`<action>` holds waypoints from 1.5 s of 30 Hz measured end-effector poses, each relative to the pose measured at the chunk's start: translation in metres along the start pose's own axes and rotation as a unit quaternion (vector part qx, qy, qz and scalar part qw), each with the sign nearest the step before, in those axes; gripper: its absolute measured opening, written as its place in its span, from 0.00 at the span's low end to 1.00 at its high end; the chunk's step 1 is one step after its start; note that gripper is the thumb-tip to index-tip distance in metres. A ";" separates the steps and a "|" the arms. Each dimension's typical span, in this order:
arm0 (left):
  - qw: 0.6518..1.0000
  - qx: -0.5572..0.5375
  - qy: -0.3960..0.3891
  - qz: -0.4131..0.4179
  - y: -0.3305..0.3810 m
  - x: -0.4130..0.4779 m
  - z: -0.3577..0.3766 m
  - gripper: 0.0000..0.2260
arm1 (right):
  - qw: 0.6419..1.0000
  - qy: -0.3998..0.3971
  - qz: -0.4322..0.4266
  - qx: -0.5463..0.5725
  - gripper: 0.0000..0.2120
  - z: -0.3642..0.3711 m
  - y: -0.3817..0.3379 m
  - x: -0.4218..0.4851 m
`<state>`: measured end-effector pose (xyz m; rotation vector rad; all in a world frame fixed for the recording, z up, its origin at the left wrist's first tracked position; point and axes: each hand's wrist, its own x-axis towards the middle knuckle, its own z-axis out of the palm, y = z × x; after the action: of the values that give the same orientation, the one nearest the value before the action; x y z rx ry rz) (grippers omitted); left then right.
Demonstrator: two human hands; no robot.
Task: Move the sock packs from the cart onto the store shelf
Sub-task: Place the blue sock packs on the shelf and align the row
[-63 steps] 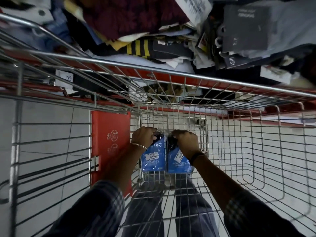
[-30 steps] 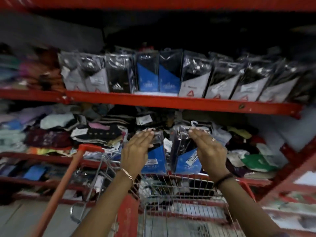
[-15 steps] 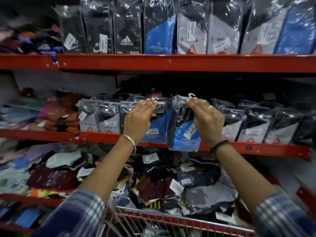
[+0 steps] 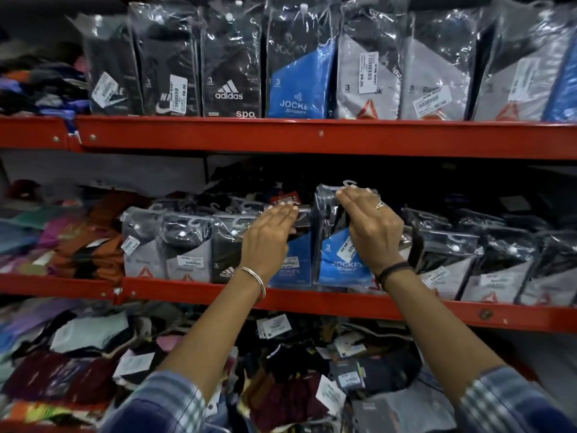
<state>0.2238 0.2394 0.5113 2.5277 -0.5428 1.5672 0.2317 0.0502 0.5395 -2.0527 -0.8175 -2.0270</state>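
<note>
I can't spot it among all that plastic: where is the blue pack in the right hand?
The blue Jockey pack stands at the middle shelf front, centre of view, gripped at its top by the right hand, beside another blue pack.

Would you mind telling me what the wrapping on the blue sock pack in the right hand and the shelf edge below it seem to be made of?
Blue sock pack: clear glossy plastic film, judging by crinkles and glare. Shelf edge: probably red-painted metal, with visible rivets or bolts.

Sock packs (image 4: 338,260) now on mid shelf (image 4: 312,300)
</note>
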 end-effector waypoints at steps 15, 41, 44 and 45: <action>0.988 0.039 -0.089 0.118 0.025 -0.081 0.035 0.24 | 0.998 -0.063 0.012 0.009 0.18 0.034 0.002 -0.044; 0.985 0.031 -0.170 0.003 0.007 -0.104 0.048 0.29 | 0.925 -0.380 0.022 -0.012 0.35 0.006 -0.029 -0.137; 0.982 0.046 -0.183 0.003 0.008 -0.103 0.056 0.30 | 0.908 -0.417 0.017 -0.027 0.38 0.011 -0.027 -0.134; 0.981 0.050 -0.185 0.000 0.008 -0.103 0.059 0.30 | 0.905 -0.424 0.018 -0.028 0.38 0.012 -0.027 -0.133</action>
<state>0.2290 0.2396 0.3925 2.9153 -0.5103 1.1506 0.2374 0.0420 0.4034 -2.9722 -0.7989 -1.0662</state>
